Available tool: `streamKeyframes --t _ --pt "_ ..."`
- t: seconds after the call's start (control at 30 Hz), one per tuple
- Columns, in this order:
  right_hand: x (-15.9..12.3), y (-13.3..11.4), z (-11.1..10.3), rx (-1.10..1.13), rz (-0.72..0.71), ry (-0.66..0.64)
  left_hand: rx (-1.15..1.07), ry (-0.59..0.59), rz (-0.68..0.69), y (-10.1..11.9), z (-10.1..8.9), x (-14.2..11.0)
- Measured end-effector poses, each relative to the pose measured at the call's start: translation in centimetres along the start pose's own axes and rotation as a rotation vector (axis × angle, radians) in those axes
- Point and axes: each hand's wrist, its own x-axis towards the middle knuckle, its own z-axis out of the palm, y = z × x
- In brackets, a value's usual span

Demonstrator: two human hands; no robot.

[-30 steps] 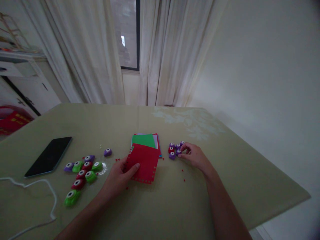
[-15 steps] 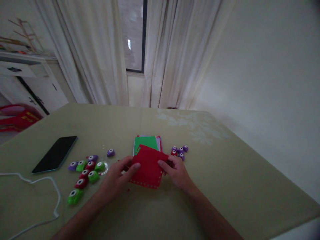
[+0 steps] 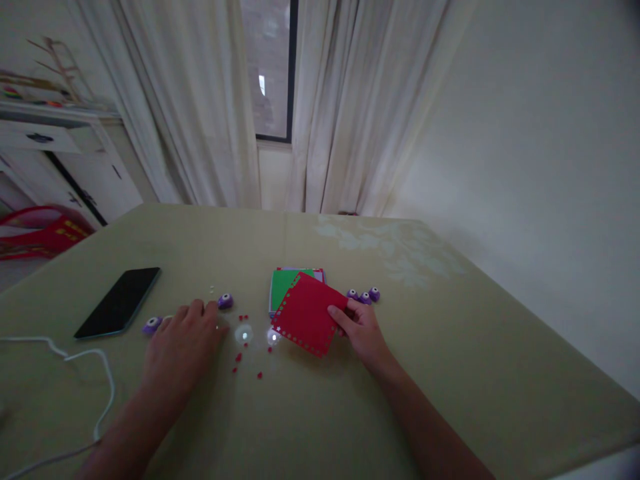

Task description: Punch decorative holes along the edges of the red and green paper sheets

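My right hand (image 3: 367,331) pinches a red sheet of paper (image 3: 309,313) by its right edge, thumb on top. Small shaped holes run along the sheet's left and lower edges. The sheet is tilted and partly covers a stack of coloured paper, green sheet (image 3: 284,283) on top. My left hand (image 3: 183,340) is palm down over the group of eye-shaped craft punches, hiding most of them. Its thumb is apart from the bent fingers, whose tips are hidden. A purple punch (image 3: 152,325) shows at its left, and another purple punch (image 3: 225,301) stands just beyond its fingers.
Tiny red paper cut-outs (image 3: 239,358) and two clear round pieces (image 3: 245,335) lie between my hands. More purple punches (image 3: 365,298) stand beyond my right hand. A black tablet (image 3: 120,301) and a white cable (image 3: 107,380) lie at the left.
My left hand has let go of the red paper and moved left over the punches. The right hand alone now holds the sheet, which has turned and shows more punched edge.
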Motion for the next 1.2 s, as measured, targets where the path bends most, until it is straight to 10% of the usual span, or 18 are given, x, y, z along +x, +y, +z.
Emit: streamKeyframes --t 0.4,0.83,1.03,1.2 --pt "0.2 0.8 0.2 -0.051 0.009 0.026 -0.695 -0.059 0.242 2.3 3.6 1.1" --pt "-0.9 1.2 2.1 -0.173 -0.015 -0.130 -0.935 0.191 0.225 3.5 1.3 0.4" --pt "-2.3 -0.1 2.7 -0.507 -0.275 0.044 -1.239 -0.001 0.209 6.0 0.6 -0.7" --pt "-2.8 -1.4 2.2 -0.282 -0.380 -0.204 -1.363 -0.110 0.259 7.7 0.7 -1.6"
